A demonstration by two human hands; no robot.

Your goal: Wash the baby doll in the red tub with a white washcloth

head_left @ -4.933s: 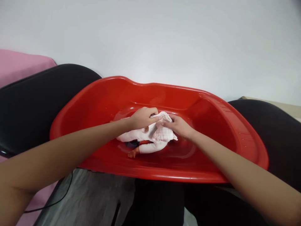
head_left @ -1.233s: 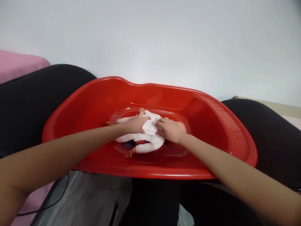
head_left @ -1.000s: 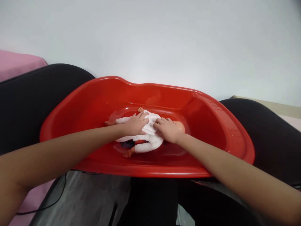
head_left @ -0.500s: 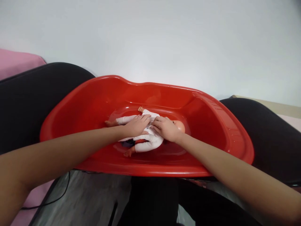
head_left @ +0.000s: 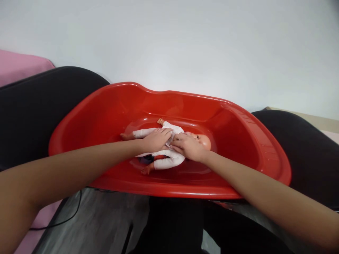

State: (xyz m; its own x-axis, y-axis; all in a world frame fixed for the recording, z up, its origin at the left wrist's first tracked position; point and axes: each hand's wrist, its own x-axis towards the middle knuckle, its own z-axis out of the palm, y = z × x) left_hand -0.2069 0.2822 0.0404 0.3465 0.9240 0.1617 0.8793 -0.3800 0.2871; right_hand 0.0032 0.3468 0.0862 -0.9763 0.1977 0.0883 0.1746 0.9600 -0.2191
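A baby doll (head_left: 169, 162) in white clothes lies on its back in a red plastic tub (head_left: 254, 141), its bare head (head_left: 204, 142) to the right. My left hand (head_left: 155, 139) lies flat on the doll's belly with fingers stretched out. My right hand (head_left: 188, 147) rests on the doll's chest beside the head, fingers bent and pressed on a small fold of white cloth (head_left: 171, 141) between my two hands. Most of that cloth is hidden under my fingers.
The tub sits across two black padded seats, one on the left (head_left: 37, 106) and one on the right (head_left: 307, 144). A pink fabric (head_left: 18, 67) shows at far left. A dark cable (head_left: 71, 211) runs over the grey floor (head_left: 103, 222) below. A plain white wall is behind.
The white cloth, bunched up over the doll earlier, has been pressed down and shrunk under my hands. My right hand slid left off the doll's head, which now shows. The view shifted slightly.
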